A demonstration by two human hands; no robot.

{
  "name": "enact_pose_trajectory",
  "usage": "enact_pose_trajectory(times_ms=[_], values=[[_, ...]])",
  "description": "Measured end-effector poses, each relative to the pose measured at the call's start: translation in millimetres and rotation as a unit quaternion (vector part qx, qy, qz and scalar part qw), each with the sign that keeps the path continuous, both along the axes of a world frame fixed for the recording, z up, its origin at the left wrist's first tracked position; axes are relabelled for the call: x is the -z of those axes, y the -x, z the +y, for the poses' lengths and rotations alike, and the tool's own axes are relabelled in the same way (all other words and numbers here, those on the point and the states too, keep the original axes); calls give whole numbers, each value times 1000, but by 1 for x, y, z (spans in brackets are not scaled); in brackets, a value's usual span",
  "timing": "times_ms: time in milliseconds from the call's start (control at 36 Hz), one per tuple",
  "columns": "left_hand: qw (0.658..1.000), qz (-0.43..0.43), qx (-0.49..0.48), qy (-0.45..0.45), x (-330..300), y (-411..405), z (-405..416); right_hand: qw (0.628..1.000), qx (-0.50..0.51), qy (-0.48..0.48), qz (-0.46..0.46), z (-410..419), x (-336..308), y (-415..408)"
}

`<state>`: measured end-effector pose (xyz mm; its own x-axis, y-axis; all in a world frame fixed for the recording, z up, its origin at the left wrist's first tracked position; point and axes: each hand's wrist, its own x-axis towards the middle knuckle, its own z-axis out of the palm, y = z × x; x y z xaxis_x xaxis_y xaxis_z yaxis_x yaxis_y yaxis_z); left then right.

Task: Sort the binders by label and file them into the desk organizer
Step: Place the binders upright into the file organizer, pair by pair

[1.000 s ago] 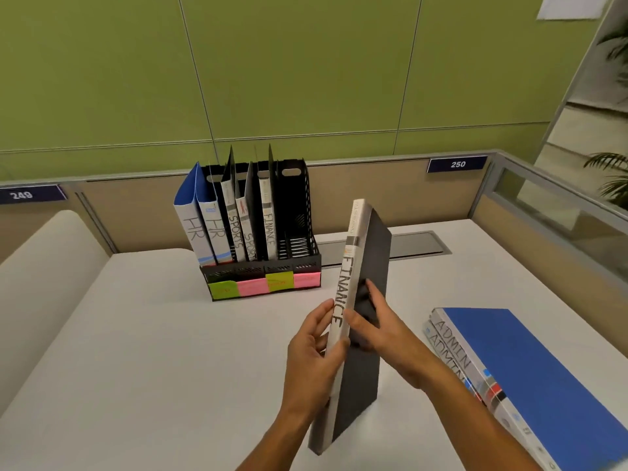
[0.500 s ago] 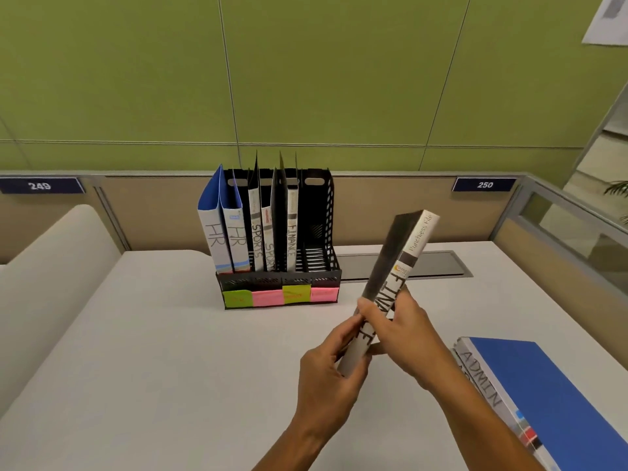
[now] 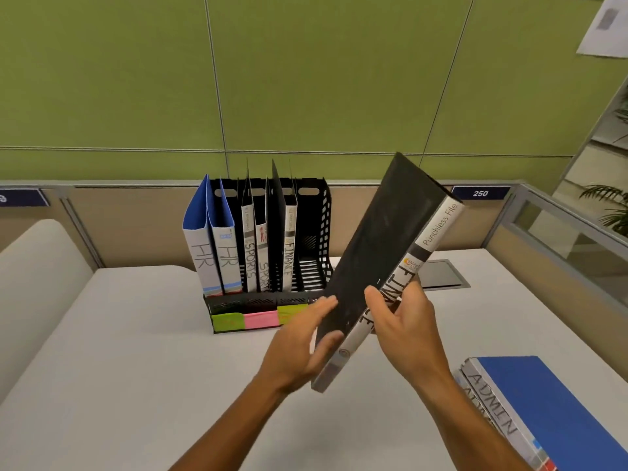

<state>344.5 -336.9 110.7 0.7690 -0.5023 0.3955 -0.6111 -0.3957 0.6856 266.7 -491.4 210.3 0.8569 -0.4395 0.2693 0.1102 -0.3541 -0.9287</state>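
Observation:
A black binder labelled FINANCE (image 3: 384, 253) is held tilted in the air, its top leaning right, just in front of the black desk organizer (image 3: 316, 232). My right hand (image 3: 402, 321) grips its white spine, thumb on the black cover. My left hand (image 3: 299, 348) supports the lower cover with straight fingers. The organizer holds two blue HR binders (image 3: 212, 249), two SPORTS binders (image 3: 255, 253) and one FINANCE binder (image 3: 289, 246); its rightmost slot has no binder. Blue ADMIN binders (image 3: 540, 406) lie stacked flat at the lower right.
Coloured sticky notes (image 3: 249, 319) line the organizer's front. A dark cable hatch (image 3: 441, 275) sits in the white desk (image 3: 119, 368) behind the held binder. Low partition walls with number plates close off the back and right; a white cushioned seat back stands at the left.
The FINANCE binder was lifted and swung from leaning left to leaning right, moving closer to the organizer. My left hand shifted from gripping the spine to supporting the cover.

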Motion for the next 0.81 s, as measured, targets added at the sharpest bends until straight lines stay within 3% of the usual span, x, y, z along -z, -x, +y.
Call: enact_pose_trajectory(times_ms=[111,306,639,806], values=[[994,37,-92,-54,26,-47,11,1000,-8,16,-20,4,-13,-16],[965,26,-162,-205,66,-112,23,997,-54,45,-36,10,-30,-52],[935,-80,-156,-309,94,-127,19,988,-103,96,-58,17,-34,-119],[924,-129,-164,-319,100,-122,20,984,-122,108,-72,22,-35,-146]])
